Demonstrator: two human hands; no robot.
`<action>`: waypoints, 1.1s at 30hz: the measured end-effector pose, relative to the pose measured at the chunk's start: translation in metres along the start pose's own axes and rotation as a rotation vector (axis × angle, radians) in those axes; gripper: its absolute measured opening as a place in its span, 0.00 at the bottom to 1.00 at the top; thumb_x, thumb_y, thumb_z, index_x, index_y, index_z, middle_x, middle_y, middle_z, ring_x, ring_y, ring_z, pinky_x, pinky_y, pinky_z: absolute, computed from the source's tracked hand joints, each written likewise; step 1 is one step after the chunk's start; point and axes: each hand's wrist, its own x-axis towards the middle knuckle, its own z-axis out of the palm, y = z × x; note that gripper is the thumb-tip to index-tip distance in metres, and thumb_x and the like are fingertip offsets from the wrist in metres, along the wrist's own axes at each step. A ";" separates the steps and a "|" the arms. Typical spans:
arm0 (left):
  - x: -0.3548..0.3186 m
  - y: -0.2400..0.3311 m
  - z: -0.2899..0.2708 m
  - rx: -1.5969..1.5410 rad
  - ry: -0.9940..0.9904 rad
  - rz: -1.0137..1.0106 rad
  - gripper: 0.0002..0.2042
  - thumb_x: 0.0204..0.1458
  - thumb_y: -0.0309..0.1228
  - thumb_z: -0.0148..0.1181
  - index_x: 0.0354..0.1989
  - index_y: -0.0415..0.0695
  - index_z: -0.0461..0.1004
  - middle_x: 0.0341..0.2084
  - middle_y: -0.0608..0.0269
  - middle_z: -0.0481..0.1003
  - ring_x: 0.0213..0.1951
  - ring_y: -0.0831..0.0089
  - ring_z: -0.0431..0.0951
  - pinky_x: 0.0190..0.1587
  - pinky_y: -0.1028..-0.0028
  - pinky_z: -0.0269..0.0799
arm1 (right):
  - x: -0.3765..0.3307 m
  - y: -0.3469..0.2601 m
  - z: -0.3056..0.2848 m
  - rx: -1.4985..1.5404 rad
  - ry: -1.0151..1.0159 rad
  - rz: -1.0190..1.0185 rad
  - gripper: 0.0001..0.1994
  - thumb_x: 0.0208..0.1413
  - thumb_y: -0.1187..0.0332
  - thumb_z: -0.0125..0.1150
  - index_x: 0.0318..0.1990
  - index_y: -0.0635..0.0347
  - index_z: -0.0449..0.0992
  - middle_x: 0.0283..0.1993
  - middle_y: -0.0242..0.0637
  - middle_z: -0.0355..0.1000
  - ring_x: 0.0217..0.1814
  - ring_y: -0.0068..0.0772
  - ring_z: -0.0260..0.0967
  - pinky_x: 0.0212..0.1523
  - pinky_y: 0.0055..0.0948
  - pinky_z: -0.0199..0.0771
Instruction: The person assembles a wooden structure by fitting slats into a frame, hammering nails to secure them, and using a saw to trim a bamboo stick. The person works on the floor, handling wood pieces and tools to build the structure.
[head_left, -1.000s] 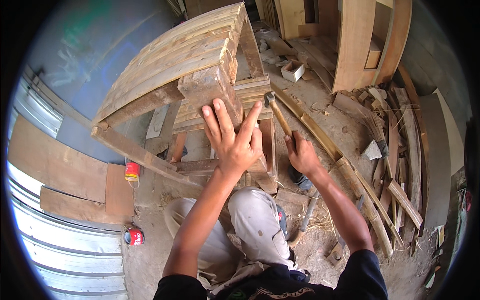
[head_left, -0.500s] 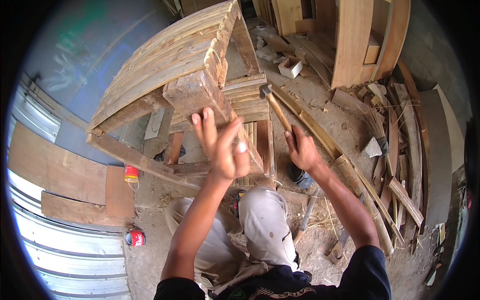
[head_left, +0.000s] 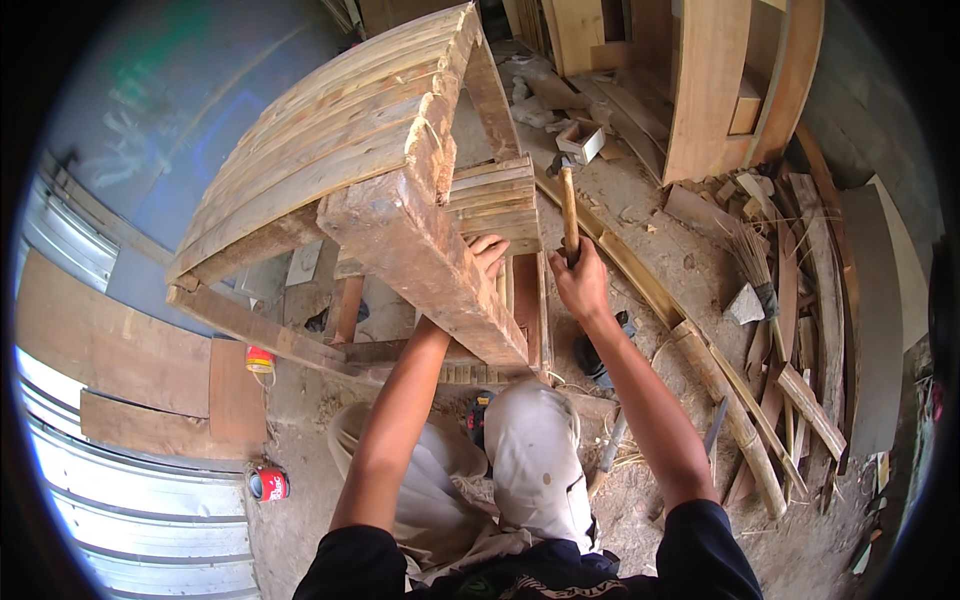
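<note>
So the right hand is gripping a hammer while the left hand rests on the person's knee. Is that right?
Not on the knee: in the head view, the left hand reaches behind the wooden beam, its fingers showing past it. The right hand does grip a hammer.

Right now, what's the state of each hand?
Left hand: partly hidden behind the wooden beam; can't tell if open or closed.
Right hand: closed, holding the hammer by its handle.

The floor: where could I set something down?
Mostly bare floor lies between the red can and trousers, and, with chips, between bamboo pole and broom. Crowded: scrap wood at right, wooden frame around the left hand.
</note>
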 end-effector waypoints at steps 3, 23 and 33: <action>0.006 -0.010 0.007 -0.107 0.036 0.061 0.20 0.50 0.18 0.56 0.55 0.41 0.74 0.51 0.57 0.72 0.52 0.62 0.72 0.55 0.66 0.68 | 0.017 0.013 0.017 0.010 0.042 0.046 0.21 0.52 0.64 0.66 0.48 0.71 0.70 0.36 0.54 0.76 0.41 0.50 0.76 0.43 0.42 0.72; -0.002 -0.033 0.018 0.012 -0.091 0.066 0.24 0.50 0.33 0.54 0.58 0.47 0.73 0.57 0.63 0.71 0.59 0.63 0.68 0.64 0.63 0.59 | 0.041 0.033 0.045 0.203 0.065 0.203 0.19 0.48 0.66 0.69 0.43 0.72 0.72 0.30 0.46 0.76 0.30 0.37 0.76 0.34 0.37 0.74; -0.002 -0.019 0.004 0.026 -0.131 0.061 0.25 0.50 0.38 0.54 0.59 0.49 0.72 0.59 0.64 0.70 0.61 0.63 0.66 0.67 0.62 0.55 | 0.041 0.036 0.048 0.266 0.095 0.163 0.20 0.47 0.68 0.67 0.45 0.72 0.72 0.31 0.46 0.76 0.31 0.36 0.76 0.34 0.36 0.75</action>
